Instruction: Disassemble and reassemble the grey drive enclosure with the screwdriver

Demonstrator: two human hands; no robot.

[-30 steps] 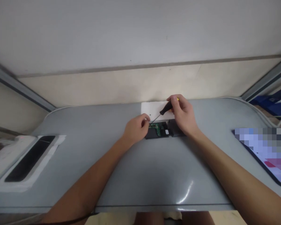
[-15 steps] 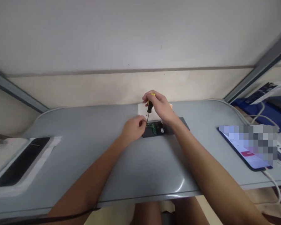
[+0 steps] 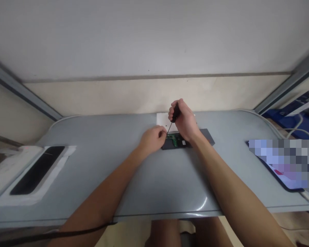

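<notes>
A dark, opened electronic device point(image 3: 168, 144) with a green circuit board point(image 3: 174, 139) lies flat on the grey table point(image 3: 98, 154). My left hand point(image 3: 152, 139) is closed at its left end, thumb and forefinger curled together beside the board, the fingertips partly hidden. In my right hand point(image 3: 186, 118) is a screwdriver point(image 3: 175, 113), its dark handle wrapped by my fingers. The thin shaft slants down to the left, its tip by the board's upper left corner, near my left fingertips. Part of the device's right side is behind my right wrist.
White paper point(image 3: 161, 119) lies behind the device, and a flat grey piece point(image 3: 208, 136) to its right. A black phone-like slab point(image 3: 38, 169) rests on white material at the left. At the right lies a lit phone point(image 3: 288, 178) with a cable. Metal posts stand at both table corners.
My right hand has changed its hold: the fingers now wrap round the screwdriver handle, and the shaft leans more to the right. The whole view has shifted slightly.
</notes>
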